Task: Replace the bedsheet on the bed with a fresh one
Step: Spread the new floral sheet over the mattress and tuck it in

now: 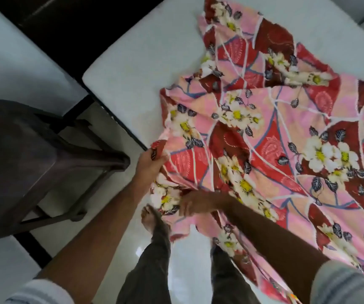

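Both hands grip the floral bedsheet's edge at the mattress [132, 69] corner — left hand [151, 160] bunching bedsheet [264, 132], right hand [195, 204] pinching just below.

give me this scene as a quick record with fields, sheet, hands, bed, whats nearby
sheet: floral sheet, rumpled, partly on the mattress, its near edge hanging over the side
left hand: left hand grips the sheet's edge
right hand: right hand on the sheet lower down; grip blurred
mattress: mattress pale, bare on its left part
nearby: dark stool on the floor left of the bed
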### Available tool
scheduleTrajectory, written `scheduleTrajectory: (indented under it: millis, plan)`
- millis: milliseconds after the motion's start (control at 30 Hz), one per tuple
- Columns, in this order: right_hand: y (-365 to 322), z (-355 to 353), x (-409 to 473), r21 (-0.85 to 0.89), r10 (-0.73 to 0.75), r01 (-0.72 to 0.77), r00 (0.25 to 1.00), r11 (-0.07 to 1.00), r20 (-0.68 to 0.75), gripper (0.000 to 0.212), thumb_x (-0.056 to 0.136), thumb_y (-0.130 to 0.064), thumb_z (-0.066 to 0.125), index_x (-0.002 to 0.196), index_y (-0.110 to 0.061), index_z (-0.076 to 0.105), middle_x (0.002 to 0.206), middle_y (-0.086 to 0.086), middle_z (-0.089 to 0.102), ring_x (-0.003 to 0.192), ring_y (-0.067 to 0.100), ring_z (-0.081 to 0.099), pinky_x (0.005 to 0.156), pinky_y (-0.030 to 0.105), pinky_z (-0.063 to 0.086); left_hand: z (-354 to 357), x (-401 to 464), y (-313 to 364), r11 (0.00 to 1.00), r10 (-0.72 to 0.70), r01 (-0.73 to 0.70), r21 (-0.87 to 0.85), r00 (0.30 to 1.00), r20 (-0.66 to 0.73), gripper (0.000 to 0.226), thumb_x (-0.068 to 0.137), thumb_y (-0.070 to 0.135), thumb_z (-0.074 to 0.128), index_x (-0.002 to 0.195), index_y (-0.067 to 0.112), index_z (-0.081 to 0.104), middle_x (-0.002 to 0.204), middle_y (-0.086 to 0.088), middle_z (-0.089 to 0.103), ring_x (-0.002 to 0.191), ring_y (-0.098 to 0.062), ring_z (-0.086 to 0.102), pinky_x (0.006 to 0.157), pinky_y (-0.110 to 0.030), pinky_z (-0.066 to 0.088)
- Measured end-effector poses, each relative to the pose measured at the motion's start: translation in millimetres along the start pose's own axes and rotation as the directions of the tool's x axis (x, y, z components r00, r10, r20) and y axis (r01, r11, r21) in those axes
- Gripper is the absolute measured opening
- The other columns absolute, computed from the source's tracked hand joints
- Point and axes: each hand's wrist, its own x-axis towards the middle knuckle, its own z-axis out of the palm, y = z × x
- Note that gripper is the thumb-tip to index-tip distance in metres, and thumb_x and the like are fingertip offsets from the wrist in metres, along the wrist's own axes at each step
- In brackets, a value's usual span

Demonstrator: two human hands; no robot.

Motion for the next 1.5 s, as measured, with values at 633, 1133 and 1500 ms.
scheduleTrajectory:
  millis: [633, 1133, 1500]
  plan:
    - [-42, -348, 24, 0.059, 0.162, -0.304, 0.327, 0.951, -0.931, 0.084, 0.083, -0.025, 0.071, 0.150, -0.027, 0.021, 0.136, 0.020, 0.044, 0.120, 0.039, 0.053, 0.096, 0.053, 0.050, -51, 122, 65, 0.824, 0.250, -0.213, 0.525, 0.968, -0.001, 0.052, 0.084, 0.037, 0.073, 0.128, 0.019, 0.053, 0.120, -0.004, 0.046, 0.092, -0.012, 0.055, 0.076, -0.037, 0.053]
    - [-99, -498, -92, -0.045, -0.008, 0.250, -0.147, 0.967, -0.989, 0.020, 0.087, -0.003, 0.043, 0.090, -0.022, 0.050, 0.083, 0.004, 0.063, 0.076, 0.022, 0.059, 0.070, 0.023, 0.051, 70, 136, 152, 0.771, -0.135, -0.269, 0.577, 0.817, 0.561, 0.042, 0.095, 0.031, 0.066, 0.135, 0.028, 0.051, 0.122, 0.009, 0.068, 0.108, -0.012, 0.068, 0.096, -0.032, 0.054]
    - [-181, -610, -251, 0.020, 0.021, 0.007, -0.418, 1.000, -0.908, 0.021, 0.083, -0.009, 0.042, 0.086, -0.027, 0.052, 0.091, 0.000, 0.054, 0.087, 0.014, 0.049, 0.075, 0.028, 0.039, 50, 210, 309, 0.767, 0.119, -0.403, 0.499, 0.854, 0.506, 0.012, 0.098, 0.018, 0.066, 0.094, 0.028, 0.067, 0.070, 0.020, 0.065, 0.063, 0.014, 0.056, 0.069, -0.020, 0.045]
